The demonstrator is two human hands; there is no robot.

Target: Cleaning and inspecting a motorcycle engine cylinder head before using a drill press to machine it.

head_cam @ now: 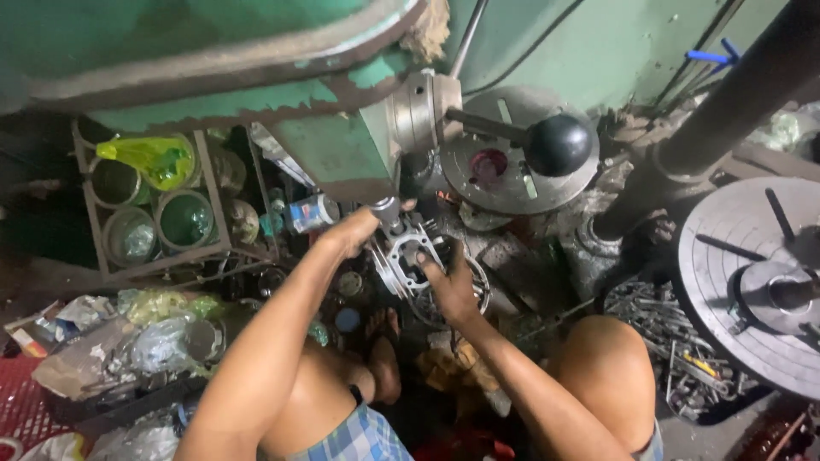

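A finned metal engine cylinder (408,256) with a round bore sits under the spindle of a green drill press (333,145). My left hand (354,229) reaches up to the drill chuck (386,209) just above the cylinder and grips it. On the cylinder's right side, my right hand (451,286) holds the part by its fins and keeps it steady. Both forearms stretch forward from my knees.
The press's feed lever with a black ball knob (557,145) sticks out to the right. A slotted round table (752,282) stands at far right, with scrap metal bits (666,333) below. A rack of tins (158,205) and plastic bags (145,341) fill the left.
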